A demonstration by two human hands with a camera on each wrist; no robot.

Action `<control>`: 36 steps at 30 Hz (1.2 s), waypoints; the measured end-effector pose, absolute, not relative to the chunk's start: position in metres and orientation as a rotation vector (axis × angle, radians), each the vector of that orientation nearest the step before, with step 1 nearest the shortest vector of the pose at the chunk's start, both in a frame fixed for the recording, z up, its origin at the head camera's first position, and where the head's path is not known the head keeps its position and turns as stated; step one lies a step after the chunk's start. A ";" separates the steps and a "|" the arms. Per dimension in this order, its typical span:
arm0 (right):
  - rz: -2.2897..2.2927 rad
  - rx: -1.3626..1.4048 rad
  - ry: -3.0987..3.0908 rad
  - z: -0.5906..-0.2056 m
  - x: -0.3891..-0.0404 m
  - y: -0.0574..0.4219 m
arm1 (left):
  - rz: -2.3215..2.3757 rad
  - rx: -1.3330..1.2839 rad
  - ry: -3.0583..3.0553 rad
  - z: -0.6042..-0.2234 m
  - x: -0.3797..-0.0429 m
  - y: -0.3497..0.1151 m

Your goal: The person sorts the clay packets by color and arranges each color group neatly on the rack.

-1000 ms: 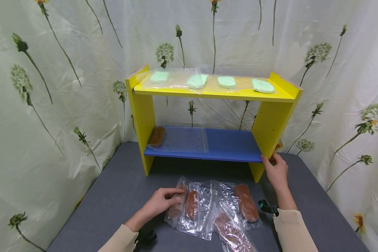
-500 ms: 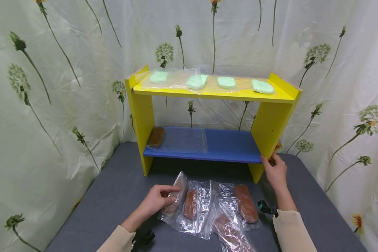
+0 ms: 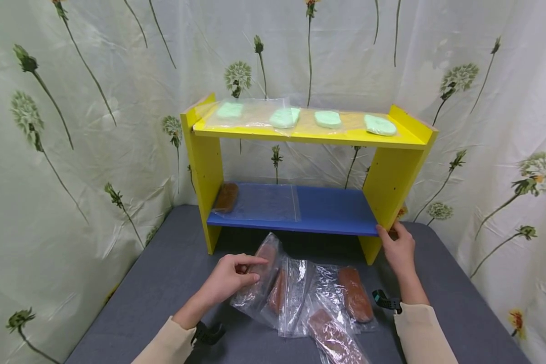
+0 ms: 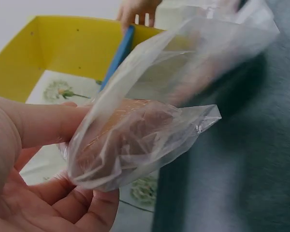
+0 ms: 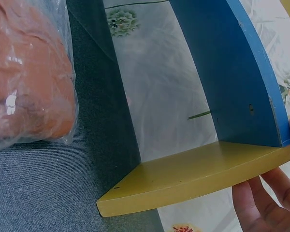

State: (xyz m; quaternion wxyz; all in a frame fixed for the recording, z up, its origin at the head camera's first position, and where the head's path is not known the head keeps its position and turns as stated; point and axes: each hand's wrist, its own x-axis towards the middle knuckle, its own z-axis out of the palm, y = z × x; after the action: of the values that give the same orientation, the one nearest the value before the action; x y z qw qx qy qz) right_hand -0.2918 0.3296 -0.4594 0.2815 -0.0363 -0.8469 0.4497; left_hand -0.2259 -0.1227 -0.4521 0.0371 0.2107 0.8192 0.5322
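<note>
My left hand [image 3: 227,278] pinches a clear zip bag [image 4: 135,125] holding a reddish-brown bar [image 3: 267,253], lifted and tilted above the table in front of the shelf unit. In the left wrist view, thumb and fingers lie on either side of the bag. Further bagged brown bars lie on the table: one [image 3: 277,293] partly under the lifted bag, one [image 3: 334,333] near the front, one [image 3: 356,298] at the right. My right hand [image 3: 399,247] grips the yellow right side panel [image 3: 393,187] at the blue shelf's [image 3: 332,207] end; some of its fingers are hidden behind the panel.
On the blue shelf's left end lies a bagged brown bar [image 3: 226,197]. Several bagged pale green pieces [image 3: 327,119] line the yellow top shelf [image 3: 255,134]. A flowered curtain [image 3: 132,126] hangs behind the dark grey table [image 3: 159,283].
My left hand has raised the leftmost bag off the table, first slightly left, then up and toward the shelf unit. The neighbouring bag has shifted and tilted. My right hand stays put.
</note>
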 end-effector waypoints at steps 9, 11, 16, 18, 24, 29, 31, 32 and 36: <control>1.207 -0.093 -2.262 -0.460 -0.292 0.329 | 1.669 0.825 2.525 -0.424 -0.228 -0.108; 1.207 -0.097 -2.263 -0.460 -0.292 0.329 | 1.665 0.847 2.521 -0.411 -0.222 -0.103; 1.205 -0.087 -2.252 -0.460 -0.292 0.329 | 1.644 0.966 2.478 -0.390 -0.217 -0.097; 1.205 -0.081 -2.247 -0.460 -0.292 0.329 | 1.645 1.022 2.462 -0.394 -0.223 -0.097; 1.200 -0.080 -2.238 -0.459 -0.291 0.329 | 1.713 1.072 2.524 -0.397 -0.243 -0.099; 1.188 -0.076 -2.233 -0.458 -0.292 0.331 | 1.807 1.011 2.617 -0.399 -0.268 -0.101; 1.188 -0.079 -2.235 -0.459 -0.292 0.331 | 1.838 0.980 2.640 -0.399 -0.279 -0.102; 1.187 -0.081 -2.237 -0.459 -0.292 0.331 | 1.851 0.967 2.649 -0.399 -0.284 -0.103; 1.198 -0.093 -2.247 -0.462 -0.292 0.329 | 1.867 0.921 2.683 -0.398 -0.302 -0.106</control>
State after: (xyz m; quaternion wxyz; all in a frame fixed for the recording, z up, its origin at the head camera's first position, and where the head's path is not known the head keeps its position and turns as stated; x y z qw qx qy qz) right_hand -0.2923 0.3293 -0.4619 0.2924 -0.0348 -0.8434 0.4494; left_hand -0.3020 -0.1055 -0.3979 -0.1269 0.2689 0.7836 0.5454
